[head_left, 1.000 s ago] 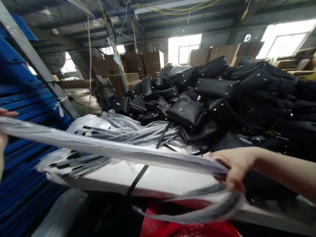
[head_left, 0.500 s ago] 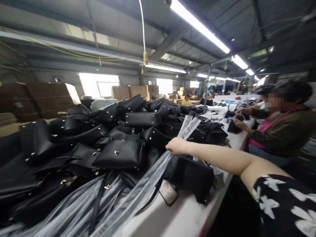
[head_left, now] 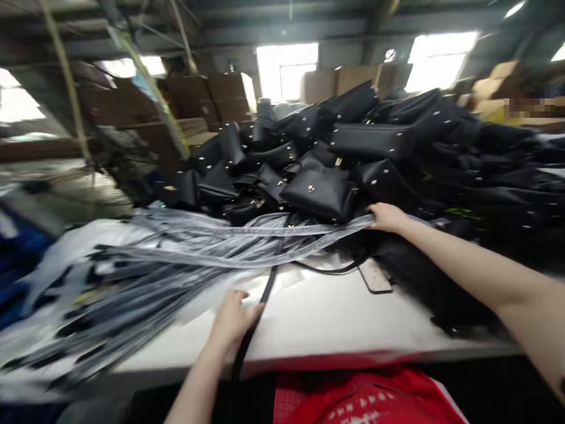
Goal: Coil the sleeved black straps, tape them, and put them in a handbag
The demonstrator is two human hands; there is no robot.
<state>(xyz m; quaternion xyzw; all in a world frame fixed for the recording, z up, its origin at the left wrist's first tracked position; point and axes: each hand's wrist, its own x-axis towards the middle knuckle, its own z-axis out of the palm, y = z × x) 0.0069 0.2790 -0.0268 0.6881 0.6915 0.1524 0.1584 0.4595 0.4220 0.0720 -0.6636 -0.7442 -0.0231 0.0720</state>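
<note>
My right hand is closed around one end of long strips in clear, greyish plastic sleeves, probably wrapped straps. They stretch leftward from it above a heap of similar wrapped strips. Lower down, my left hand is over the white table, somewhat blurred, thumb and forefinger apart. Its thumb tip meets a bare black strap that runs down over the table edge; no grip on it shows. Beside my right hand lie a phone-like flat object and a black bag.
A large pile of black handbags with metal studs covers the back of the table. Cardboard boxes are stacked behind. Red cloth with white print is at the front edge. A yellowish pole slants at the left.
My view has swung left and down. The wrapped strips now stretch out sideways from my right hand, which still grips them. My left hand has come into view.
</note>
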